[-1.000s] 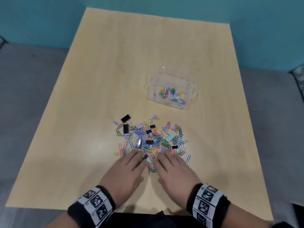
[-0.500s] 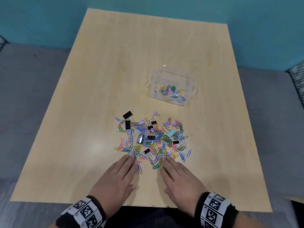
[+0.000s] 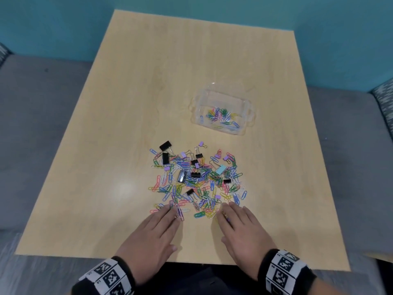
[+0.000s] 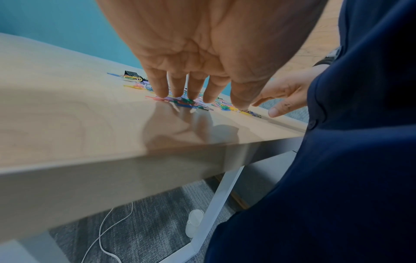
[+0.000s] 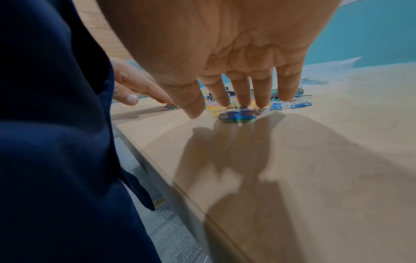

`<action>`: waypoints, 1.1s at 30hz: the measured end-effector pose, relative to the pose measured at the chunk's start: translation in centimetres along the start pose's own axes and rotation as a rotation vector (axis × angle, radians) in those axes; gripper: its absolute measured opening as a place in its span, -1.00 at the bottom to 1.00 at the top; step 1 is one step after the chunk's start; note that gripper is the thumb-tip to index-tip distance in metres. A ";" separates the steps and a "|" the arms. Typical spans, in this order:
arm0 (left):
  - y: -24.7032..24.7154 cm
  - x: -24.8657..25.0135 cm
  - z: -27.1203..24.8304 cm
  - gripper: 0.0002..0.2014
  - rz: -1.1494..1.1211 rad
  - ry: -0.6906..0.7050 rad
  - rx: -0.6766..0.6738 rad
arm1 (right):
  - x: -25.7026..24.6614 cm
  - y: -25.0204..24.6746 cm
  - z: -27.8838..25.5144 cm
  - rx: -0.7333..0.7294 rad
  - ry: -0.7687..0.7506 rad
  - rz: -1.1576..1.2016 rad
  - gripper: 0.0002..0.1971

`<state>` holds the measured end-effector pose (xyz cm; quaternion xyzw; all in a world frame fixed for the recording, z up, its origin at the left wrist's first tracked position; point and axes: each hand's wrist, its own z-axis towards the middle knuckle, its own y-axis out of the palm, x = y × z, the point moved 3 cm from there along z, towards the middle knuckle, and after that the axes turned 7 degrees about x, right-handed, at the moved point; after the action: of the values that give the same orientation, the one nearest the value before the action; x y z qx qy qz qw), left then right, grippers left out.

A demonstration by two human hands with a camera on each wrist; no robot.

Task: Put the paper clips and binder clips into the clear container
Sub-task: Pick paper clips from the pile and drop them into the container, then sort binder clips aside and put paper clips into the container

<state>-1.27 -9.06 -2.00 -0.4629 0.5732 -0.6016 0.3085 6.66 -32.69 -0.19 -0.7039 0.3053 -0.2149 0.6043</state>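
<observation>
A heap of coloured paper clips (image 3: 197,184) mixed with black, purple and light blue binder clips (image 3: 165,145) lies mid-table. The clear container (image 3: 247,124) stands beyond it to the right, with several paper clips inside. My left hand (image 3: 168,216) lies flat with straight fingers, its fingertips (image 4: 178,94) pressing on clips at the heap's near left edge. My right hand (image 3: 231,211) lies flat too, its fingertips (image 5: 245,103) pressing on clips at the near right edge. Neither hand grips anything.
The wooden table (image 3: 148,81) has bare surface on all sides of the heap. Its near edge (image 4: 157,156) runs just below my wrists. A teal wall stands behind, grey carpet lies around, and a white cable (image 4: 101,236) trails under the table.
Both hands have slid back toward me and apart, from over the heap's near part to its near edge, dragging some clips and spreading the heap toward me.
</observation>
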 end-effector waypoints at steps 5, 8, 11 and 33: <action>0.1 0.1 0.0 -0.42 0.015 -0.001 -0.017 | -0.3 -0.3 1.1 0.016 -0.013 0.013 -0.31; -0.2 0.3 0.2 -0.43 0.016 -0.005 -0.011 | -0.2 -0.1 1.5 -0.011 0.042 0.022 -0.28; -0.4 0.3 0.3 -0.43 0.016 -0.008 -0.001 | 0.3 0.0 1.0 -0.012 0.084 0.057 -0.29; -0.8 6.1 12.2 -0.44 0.061 0.158 -0.060 | 4.9 0.0 1.1 -0.013 0.201 0.125 -0.34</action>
<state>7.63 -19.35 -0.98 -0.4052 0.6274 -0.6093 0.2664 10.88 -35.25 -0.71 -0.6621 0.4092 -0.2442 0.5784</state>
